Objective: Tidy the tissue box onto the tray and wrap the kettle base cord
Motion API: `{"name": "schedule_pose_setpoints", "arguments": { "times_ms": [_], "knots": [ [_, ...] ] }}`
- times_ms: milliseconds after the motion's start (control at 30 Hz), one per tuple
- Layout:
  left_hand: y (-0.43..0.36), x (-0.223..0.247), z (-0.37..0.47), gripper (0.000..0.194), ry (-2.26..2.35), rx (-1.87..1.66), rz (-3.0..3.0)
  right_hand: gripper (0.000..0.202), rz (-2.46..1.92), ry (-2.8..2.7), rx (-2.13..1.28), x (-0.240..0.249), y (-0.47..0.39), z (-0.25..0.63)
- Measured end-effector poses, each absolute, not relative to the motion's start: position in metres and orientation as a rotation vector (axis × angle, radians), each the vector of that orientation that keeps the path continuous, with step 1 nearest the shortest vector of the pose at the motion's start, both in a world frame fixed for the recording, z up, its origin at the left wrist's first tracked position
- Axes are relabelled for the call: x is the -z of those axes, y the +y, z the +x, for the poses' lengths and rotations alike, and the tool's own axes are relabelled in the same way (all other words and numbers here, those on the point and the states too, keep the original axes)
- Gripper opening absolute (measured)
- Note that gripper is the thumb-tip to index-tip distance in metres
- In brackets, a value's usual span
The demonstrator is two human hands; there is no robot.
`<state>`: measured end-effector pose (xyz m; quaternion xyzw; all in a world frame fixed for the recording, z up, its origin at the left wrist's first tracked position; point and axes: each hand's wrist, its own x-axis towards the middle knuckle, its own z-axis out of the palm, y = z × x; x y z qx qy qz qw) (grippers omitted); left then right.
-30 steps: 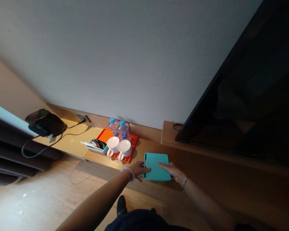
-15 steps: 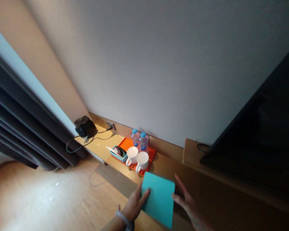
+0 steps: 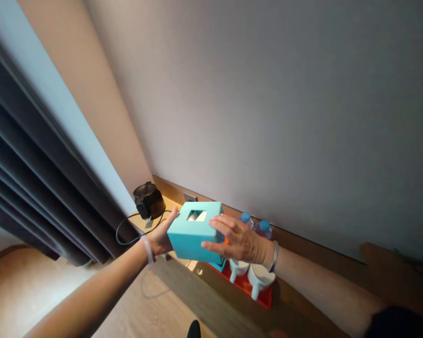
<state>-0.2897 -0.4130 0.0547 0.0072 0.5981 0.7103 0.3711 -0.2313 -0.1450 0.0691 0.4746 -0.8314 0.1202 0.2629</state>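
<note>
A turquoise box (image 3: pixel 193 241) with a square opening in its top, something white showing inside, is held up between both hands over the wooden ledge. My left hand (image 3: pixel 162 234) grips its left side, the thumb along the upper edge. On the right side and top edge lie the fingers of my right hand (image 3: pixel 234 237), which press on the box. Below and right of the box, two white cups (image 3: pixel 260 276) stand on a red-orange tray (image 3: pixel 266 299). Behind my right hand are two bottles with blue caps (image 3: pixel 264 226), partly covered.
A black kettle-like appliance (image 3: pixel 150 201) with a looping cable stands at the ledge's left end, near a wall socket (image 3: pixel 190 197). Dark curtains (image 3: pixel 38 169) hang at the left. Wooden floor (image 3: pixel 127 300) shows below the ledge.
The turquoise box has moved up and left and turned, so its opening now shows. Both hands have moved with it, and my right hand now touches its top. The view has shifted.
</note>
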Motion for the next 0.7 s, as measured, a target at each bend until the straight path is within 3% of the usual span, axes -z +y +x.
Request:
{"name": "schedule_pose_setpoints", "arguments": {
  "times_ms": [133,267,367,567,700],
  "knots": [
    [-0.419,-0.043,-0.379,0.093,1.367,-1.878,0.115,0.033,1.028,-2.578,-0.452,-0.044,-0.156,-0.285],
    [-0.409,0.009,-0.419,0.107,1.499,-2.106,0.322,0.039,0.822,-2.576,-0.244,0.005,-0.158,-0.277],
    [-0.407,0.043,-0.430,0.110,1.486,-2.060,0.457,0.037,0.549,-2.674,-0.226,0.027,-0.172,-0.259],
    [-0.395,0.073,-0.429,0.118,1.380,-1.971,0.444,0.038,0.080,-2.866,-0.587,0.045,-0.200,-0.247],
    [-0.373,0.085,-0.431,0.112,1.383,-1.932,0.288,0.037,-0.156,-2.929,-0.888,0.047,-0.199,-0.252]
  ]
}}
